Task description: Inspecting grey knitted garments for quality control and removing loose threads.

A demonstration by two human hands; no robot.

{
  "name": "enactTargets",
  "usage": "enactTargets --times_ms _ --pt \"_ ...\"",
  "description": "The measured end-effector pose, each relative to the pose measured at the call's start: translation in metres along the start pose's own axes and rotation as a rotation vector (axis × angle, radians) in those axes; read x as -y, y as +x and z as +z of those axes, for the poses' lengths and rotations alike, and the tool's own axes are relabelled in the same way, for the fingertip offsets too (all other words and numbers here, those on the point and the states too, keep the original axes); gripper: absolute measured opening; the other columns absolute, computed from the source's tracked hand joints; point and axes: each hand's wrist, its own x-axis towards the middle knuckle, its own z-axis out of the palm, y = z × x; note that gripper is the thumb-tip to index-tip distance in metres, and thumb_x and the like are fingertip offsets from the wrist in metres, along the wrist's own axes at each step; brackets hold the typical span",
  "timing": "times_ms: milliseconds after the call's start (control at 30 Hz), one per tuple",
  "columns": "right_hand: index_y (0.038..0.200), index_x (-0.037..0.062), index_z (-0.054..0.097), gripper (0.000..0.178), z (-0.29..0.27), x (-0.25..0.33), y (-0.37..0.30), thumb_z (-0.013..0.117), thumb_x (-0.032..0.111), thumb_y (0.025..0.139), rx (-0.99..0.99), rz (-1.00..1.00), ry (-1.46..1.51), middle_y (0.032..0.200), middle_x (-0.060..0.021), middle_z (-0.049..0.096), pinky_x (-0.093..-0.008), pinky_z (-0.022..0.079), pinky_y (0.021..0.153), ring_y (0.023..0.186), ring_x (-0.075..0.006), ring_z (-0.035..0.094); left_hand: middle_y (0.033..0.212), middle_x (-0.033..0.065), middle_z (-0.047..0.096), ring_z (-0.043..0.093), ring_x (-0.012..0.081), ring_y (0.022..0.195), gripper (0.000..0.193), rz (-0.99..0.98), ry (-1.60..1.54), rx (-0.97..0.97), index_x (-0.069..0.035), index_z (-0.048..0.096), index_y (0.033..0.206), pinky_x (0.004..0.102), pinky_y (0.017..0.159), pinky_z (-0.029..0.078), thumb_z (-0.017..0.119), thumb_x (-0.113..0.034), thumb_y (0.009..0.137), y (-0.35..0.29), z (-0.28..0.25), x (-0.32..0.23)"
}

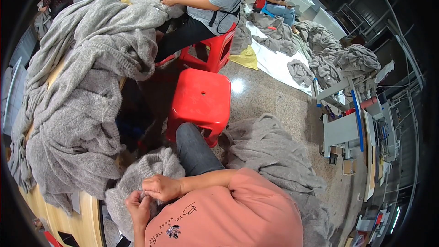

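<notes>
A fuzzy grey knitted garment [132, 178] lies bunched over my lap at the table's edge. My right hand [161, 187] is closed in a pinch on it, knuckles up, with the forearm reaching across my body. Close beside it, my left hand [138, 206] also pinches the knit, fingers pressed together. The two hands nearly touch. Whatever lies between the fingertips is too small to make out.
More grey knitwear [82, 123] is heaped on the wooden table [50, 215] at left. A red stool [201, 93] stands ahead, and a grey pile [274, 151] lies at my right. A co-worker [215, 0] sits beyond, hands on knitwear; another person [279, 2] sits farther back.
</notes>
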Motion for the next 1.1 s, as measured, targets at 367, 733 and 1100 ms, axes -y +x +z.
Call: enactTargets --times_ms 367,733,1100 --pt "0.068 0.0012 0.047 0.009 -0.007 -0.003 -0.003 0.054 0.006 0.07 0.026 0.005 0.032 0.067 -0.0141 0.052 -0.0397 0.04 0.055 0.063 -0.033 0.052 0.051 -0.0058 0.043 0.035 0.0023 0.049 0.018 0.066 0.025 0.001 -0.001 0.046 0.056 0.0219 0.041 0.028 0.06 0.001 0.068 0.006 0.002 -0.005" --pt "0.07 0.0022 0.048 0.011 -0.003 -0.006 -0.003 0.053 0.01 0.077 -0.101 0.217 0.121 0.065 -0.0138 0.047 -0.035 0.039 0.056 0.06 -0.0271 0.048 0.051 -0.0017 0.042 0.038 0.0056 0.053 0.019 -0.085 0.044 -0.066 0.0 0.051 0.059 0.0263 0.044 0.032 0.059 -0.012 0.07 0.01 0.002 0.0" --pt "0.09 -0.0011 0.056 0.034 -0.075 -0.027 -0.047 0.071 0.006 0.061 0.08 0.327 -0.135 0.079 -0.0075 0.057 -0.0243 0.042 0.059 0.064 -0.0124 0.053 0.07 0.0005 0.06 0.053 0.0063 0.063 0.007 -0.282 -0.729 -0.234 -0.004 0.058 0.072 0.0191 0.061 0.041 0.058 -0.008 0.077 0.031 -0.031 0.039"
